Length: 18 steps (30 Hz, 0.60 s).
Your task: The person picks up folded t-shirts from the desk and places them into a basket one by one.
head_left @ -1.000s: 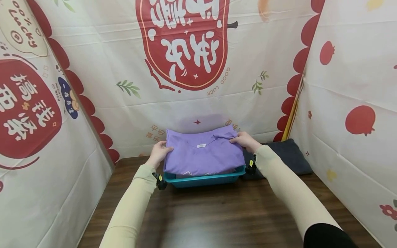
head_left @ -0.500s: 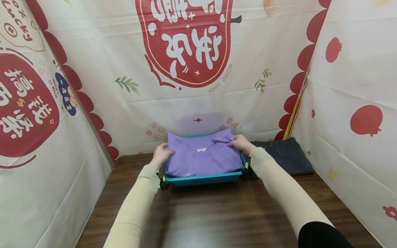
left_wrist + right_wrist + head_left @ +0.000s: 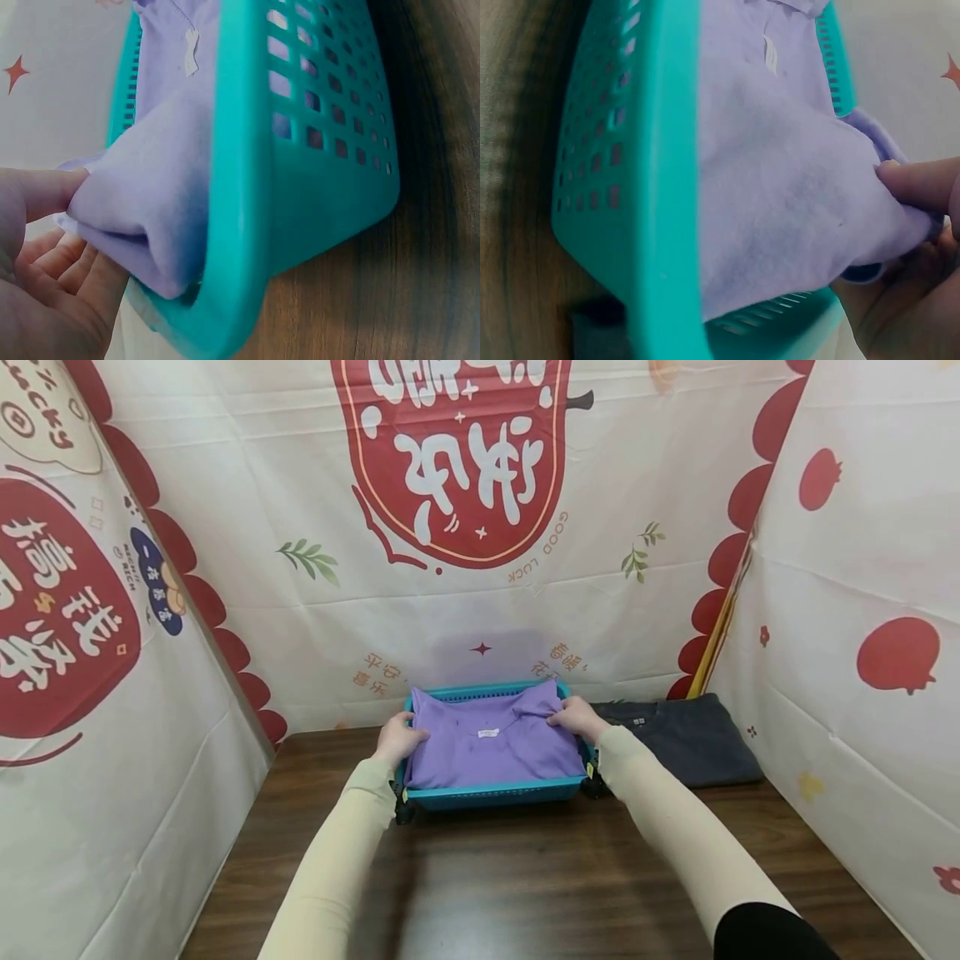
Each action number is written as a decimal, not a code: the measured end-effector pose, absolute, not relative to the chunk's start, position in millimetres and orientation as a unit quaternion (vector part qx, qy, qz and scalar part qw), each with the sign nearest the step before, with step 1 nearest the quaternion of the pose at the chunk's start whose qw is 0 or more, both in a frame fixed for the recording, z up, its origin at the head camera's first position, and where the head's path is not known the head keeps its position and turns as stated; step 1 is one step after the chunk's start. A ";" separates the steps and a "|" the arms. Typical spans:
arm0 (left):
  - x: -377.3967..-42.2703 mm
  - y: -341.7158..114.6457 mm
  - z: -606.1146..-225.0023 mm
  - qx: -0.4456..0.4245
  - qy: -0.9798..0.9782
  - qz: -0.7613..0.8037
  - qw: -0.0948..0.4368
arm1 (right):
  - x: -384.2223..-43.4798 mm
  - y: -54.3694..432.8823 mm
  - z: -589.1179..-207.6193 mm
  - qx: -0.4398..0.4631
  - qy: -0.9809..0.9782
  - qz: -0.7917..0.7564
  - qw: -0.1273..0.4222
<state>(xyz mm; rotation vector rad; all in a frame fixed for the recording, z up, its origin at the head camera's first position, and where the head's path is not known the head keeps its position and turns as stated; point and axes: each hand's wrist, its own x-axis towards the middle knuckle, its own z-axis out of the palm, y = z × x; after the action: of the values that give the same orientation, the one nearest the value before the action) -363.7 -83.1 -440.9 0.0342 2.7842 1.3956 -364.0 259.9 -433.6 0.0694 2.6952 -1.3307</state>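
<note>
A folded purple shirt with a white neck label lies inside a teal plastic basket. At its left side my left hand pinches the cloth between thumb and fingers; the left wrist view shows that hand gripping a corner just past the basket rim. My right hand pinches the opposite side of the shirt. In the right wrist view the thumb lies on top of the purple cloth, the other fingers beneath it. The shirt's lower layers are hidden by the basket wall.
Folded dark trousers or similar dark cloth lie on the wooden table, right of the basket. A printed white cloth backdrop rises close behind the basket, with side panels at left and right.
Both hands have lowered the purple shirt down into the basket, so the basket's back rim now shows behind it. The hands have come slightly closer together, both still holding the cloth.
</note>
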 end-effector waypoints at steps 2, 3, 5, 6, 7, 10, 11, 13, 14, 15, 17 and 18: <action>-364.3 -81.6 -441.5 0.014 0.901 0.433 0.013 | -364.8 259.6 -436.7 0.024 0.894 -0.441 0.074; -364.6 -81.0 -442.0 0.015 0.905 0.426 0.014 | -365.4 259.3 -438.4 0.026 0.894 -0.440 0.076; -364.9 -79.5 -442.6 0.015 0.910 0.414 0.018 | -366.6 258.8 -441.4 0.026 0.897 -0.436 0.073; -365.1 -78.9 -443.3 0.015 0.912 0.409 0.021 | -367.3 258.4 -442.9 0.027 0.898 -0.433 0.072; -365.3 -78.4 -444.0 0.015 0.914 0.404 0.025 | -367.6 257.9 -444.1 0.026 0.901 -0.428 0.070; -366.1 -77.1 -446.9 0.016 0.919 0.392 0.036 | -369.0 256.3 -447.9 0.028 0.905 -0.419 0.067; -366.4 -76.7 -447.8 0.017 0.921 0.388 0.039 | -369.4 255.8 -449.2 0.026 0.907 -0.415 0.067; -366.7 -76.2 -449.1 0.019 0.924 0.380 0.042 | -370.0 255.0 -451.6 0.026 0.910 -0.408 0.066; -366.8 -75.9 -449.4 0.020 0.925 0.377 0.042 | -370.2 254.8 -453.0 0.028 0.910 -0.408 0.066; -366.6 -75.6 -449.4 0.022 0.926 0.374 0.043 | -370.1 254.6 -454.2 0.027 0.911 -0.407 0.066; -365.3 -75.1 -448.9 0.025 0.930 0.365 0.043 | -369.7 254.6 -456.8 0.028 0.909 -0.410 0.066; -365.0 -75.0 -449.1 0.027 0.931 0.361 0.043 | -369.3 254.4 -458.1 0.030 0.909 -0.411 0.067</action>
<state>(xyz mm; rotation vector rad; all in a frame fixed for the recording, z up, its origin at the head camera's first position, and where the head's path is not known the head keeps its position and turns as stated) -365.0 -75.0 -449.1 0.0821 2.8483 1.1034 -369.3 254.4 -458.1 0.0900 2.7404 -1.2378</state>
